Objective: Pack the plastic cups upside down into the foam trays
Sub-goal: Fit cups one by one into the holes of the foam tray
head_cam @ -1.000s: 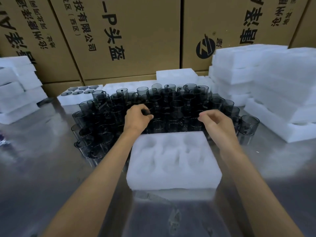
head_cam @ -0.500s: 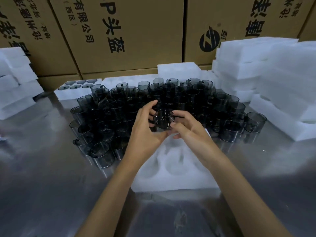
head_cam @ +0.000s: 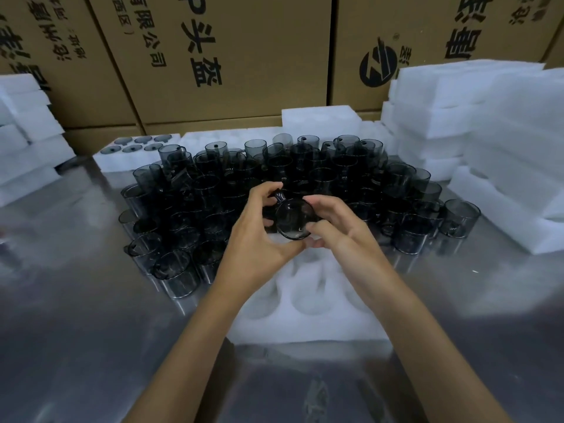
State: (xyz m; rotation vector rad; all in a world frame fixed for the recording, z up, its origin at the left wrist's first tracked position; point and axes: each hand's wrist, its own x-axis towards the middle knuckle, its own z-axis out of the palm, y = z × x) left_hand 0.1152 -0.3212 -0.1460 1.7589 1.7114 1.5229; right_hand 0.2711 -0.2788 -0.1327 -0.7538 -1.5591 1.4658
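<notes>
Since half a second ago: held cup [head_cam: 294, 219] tipped further, round end now facing the camera; both hands kept near the same spot above the tray's far edge.

Left hand [head_cam: 259, 236]: fingers curled round the cup's left side, thumb under it, gripping.
Right hand [head_cam: 337, 224]: fingers and thumb pinching the cup's right side.
Cup: smoky, see-through, small handle at upper left, raised between the two hands, clear of the tray.
Foam tray [head_cam: 308, 319]: white, round pockets, flat on the metal table [head_cam: 76, 331], directly below the hands; pockets in view hold nothing.
Loose cups [head_cam: 320, 175]: large dark cluster just behind the tray, mostly upright, packed close.
Filled tray [head_cam: 134, 154]: far left, behind the cluster, six cup bottoms showing.
Foam stacks [head_cam: 476, 123]: right side, also left edge.
Cardboard boxes [head_cam: 232, 56]: printed, along the back.
</notes>
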